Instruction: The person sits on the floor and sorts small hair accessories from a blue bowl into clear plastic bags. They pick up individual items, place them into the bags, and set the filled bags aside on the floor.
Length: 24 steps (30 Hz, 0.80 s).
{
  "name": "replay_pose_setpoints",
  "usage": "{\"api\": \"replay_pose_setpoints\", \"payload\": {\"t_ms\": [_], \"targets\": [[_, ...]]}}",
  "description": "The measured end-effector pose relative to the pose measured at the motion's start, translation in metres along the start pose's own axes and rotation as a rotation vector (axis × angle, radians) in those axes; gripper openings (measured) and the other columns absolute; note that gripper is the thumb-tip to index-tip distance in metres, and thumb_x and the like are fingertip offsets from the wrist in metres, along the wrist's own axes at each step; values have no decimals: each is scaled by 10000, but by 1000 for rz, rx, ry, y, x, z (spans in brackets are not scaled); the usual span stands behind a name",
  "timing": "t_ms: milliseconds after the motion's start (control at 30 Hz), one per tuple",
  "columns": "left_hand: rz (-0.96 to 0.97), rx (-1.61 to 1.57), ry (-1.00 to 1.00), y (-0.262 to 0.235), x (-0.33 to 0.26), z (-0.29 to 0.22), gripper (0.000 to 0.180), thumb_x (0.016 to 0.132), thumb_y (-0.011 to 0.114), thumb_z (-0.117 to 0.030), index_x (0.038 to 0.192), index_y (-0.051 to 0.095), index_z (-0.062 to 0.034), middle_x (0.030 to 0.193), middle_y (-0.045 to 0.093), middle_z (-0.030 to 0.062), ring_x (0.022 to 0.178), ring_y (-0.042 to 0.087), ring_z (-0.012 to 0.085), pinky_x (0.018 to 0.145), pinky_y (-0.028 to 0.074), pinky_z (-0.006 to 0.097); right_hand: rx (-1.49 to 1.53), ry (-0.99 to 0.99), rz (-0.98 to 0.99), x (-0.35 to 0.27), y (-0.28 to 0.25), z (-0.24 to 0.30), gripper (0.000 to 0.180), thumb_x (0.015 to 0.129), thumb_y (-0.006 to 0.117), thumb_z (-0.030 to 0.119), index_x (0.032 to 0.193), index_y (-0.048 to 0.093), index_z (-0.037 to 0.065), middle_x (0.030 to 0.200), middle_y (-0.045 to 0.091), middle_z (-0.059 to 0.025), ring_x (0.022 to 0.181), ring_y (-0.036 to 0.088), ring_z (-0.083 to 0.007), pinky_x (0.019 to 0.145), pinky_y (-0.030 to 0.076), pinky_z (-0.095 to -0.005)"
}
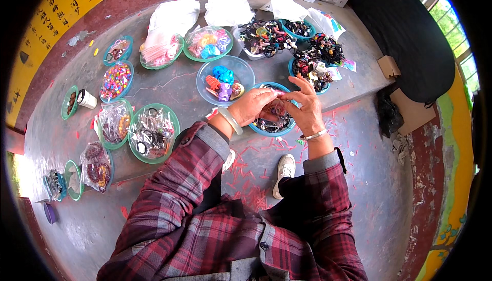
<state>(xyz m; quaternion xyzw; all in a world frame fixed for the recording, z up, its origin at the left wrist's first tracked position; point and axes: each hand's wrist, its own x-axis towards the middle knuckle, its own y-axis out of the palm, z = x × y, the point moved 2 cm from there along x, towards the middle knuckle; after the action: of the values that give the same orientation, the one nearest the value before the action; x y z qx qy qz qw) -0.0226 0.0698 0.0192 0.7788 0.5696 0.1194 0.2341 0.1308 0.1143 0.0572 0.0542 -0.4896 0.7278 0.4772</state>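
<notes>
My left hand [250, 108] and my right hand [306, 109] meet above a blue bowl [277, 133] on the near side of the grey platform. Both are closed, thumbs and fingers pinching a small pinkish thing [278, 93] between them, too small to name. The right hand's other fingers stick up. Inside the bowl lie dark and pinkish hair ties, partly hidden by my hands. Just beyond my left wrist stands a clear bluish bowl [203, 94] with blue, orange and purple pieces. Past my right fingertips is another blue bowl [325, 90] of dark hair ties with ornaments.
Green bowls with bagged hair ties [154, 136] and coloured beads [116, 79] stand on the left. At the back are white plastic bags [229, 11] and a heap of dark hair ties [263, 36]. Red scraps [249, 197] litter the floor around my shoes. A black bag [389, 111] lies right.
</notes>
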Motion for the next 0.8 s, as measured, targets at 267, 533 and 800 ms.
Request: {"api": "replay_pose_setpoints", "payload": {"t_ms": [267, 533, 800], "targets": [[-14, 92, -10, 3, -3, -1, 344, 917, 383, -276, 1123, 486, -20, 999, 569, 74, 888, 581, 148, 701, 520, 288, -114, 74, 31, -1, 7, 3, 124, 591, 659, 68, 714, 664, 83, 1152, 520, -147, 1152, 407, -347, 932, 369, -396], [12, 69, -66, 5, 0, 6, 349, 914, 382, -279, 1095, 484, 3, 961, 573, 108, 812, 603, 182, 676, 532, 294, -58, 32, 256, -5, 10, 0, 203, 608, 627, 73, 805, 672, 83, 1194, 483, -171, 1180, 372, -368, 966, 338, -409], [-72, 49, -40, -1, 2, 6, 346, 914, 383, -267, 1099, 492, 4, 937, 585, 113, 788, 610, 183, 663, 529, 290, 250, 199, 205, -4, 4, -4, 277, 669, 597, 47, 945, 619, 59, 1139, 519, -165, 1126, 442, -306, 936, 358, -366]]}}
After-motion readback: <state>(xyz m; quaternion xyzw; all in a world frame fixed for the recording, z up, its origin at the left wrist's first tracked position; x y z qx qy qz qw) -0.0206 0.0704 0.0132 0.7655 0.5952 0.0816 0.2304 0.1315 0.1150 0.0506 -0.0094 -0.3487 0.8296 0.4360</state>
